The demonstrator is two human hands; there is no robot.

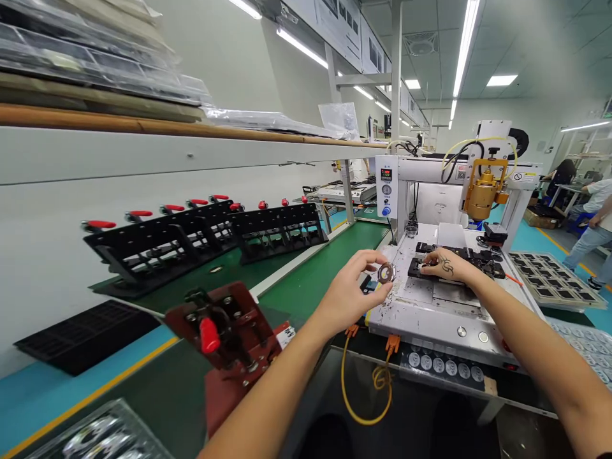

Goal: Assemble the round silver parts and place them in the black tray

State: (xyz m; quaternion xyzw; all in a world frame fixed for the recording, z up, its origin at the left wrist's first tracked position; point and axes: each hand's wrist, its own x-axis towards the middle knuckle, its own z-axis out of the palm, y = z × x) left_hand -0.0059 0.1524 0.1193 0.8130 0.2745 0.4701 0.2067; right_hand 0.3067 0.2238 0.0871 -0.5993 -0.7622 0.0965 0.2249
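Between the thumb and fingers of my left hand [356, 290] is a small round metal part [386, 273] with a ring-shaped rim, held up in front of the machine's near left edge. My right hand [444, 264] reaches over the white machine bed [411, 306], its fingers closed together at a black fixture [466, 258]. What those fingertips grip, if anything, is too small to make out. Dark specks are scattered over the bed around the fixture. Above and behind it hangs a gold-coloured dispensing head [480, 197] on the white gantry.
A dark red clamp jig [229, 331] with a red handle stands left of my left forearm. Black racks with red-handled clamps [162, 242] line the wall. Parts trays [557, 280] lie right of the machine. A yellow cable [344, 382] hangs below its front edge.
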